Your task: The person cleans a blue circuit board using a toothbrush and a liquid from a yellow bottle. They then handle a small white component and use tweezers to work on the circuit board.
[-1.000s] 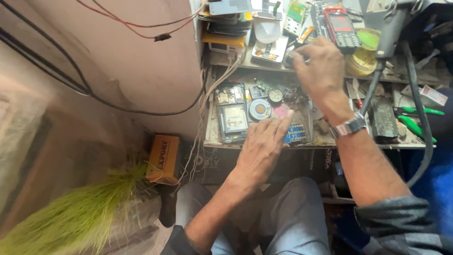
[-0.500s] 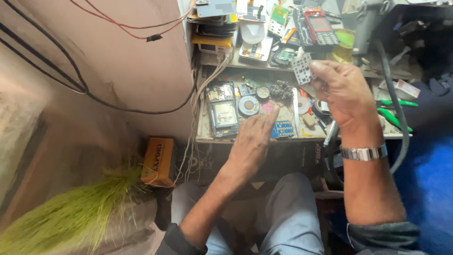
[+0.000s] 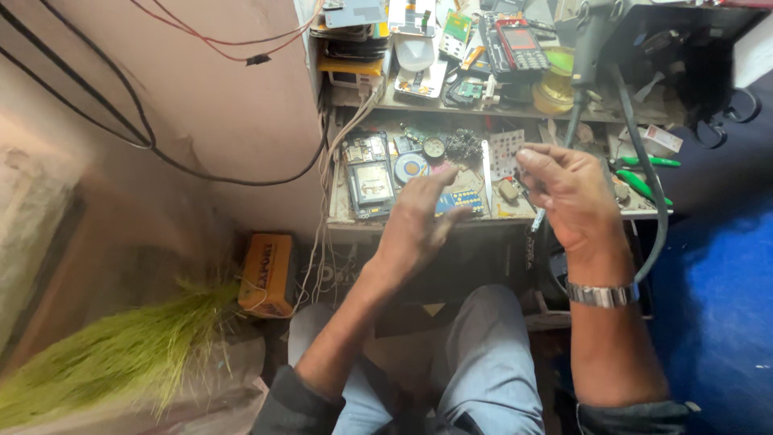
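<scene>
The right hand [image 3: 573, 193] hovers above the front edge of the cluttered counter [image 3: 419, 221], its fingers [image 3: 538, 165] curled loosely toward a small pale keypad sheet [image 3: 506, 153] — whether they actually pinch it I cannot tell, since the sheet may simply lie on the counter behind them. The left hand [image 3: 417, 221] floats open and empty, fingers spread, just above a blue-and-yellow circuit board [image 3: 456, 201] and beside an opened phone [image 3: 369, 184]. The likely trouble is crowding: a careless sweep of either hand could knock small parts off the edge onto the lap below. The thick grey cable [image 3: 644, 185] hanging past the right wrist could snag the metal wristwatch [image 3: 602, 295] — and drag tools such as the green-handled pliers [image 3: 644, 173] with it.
</scene>
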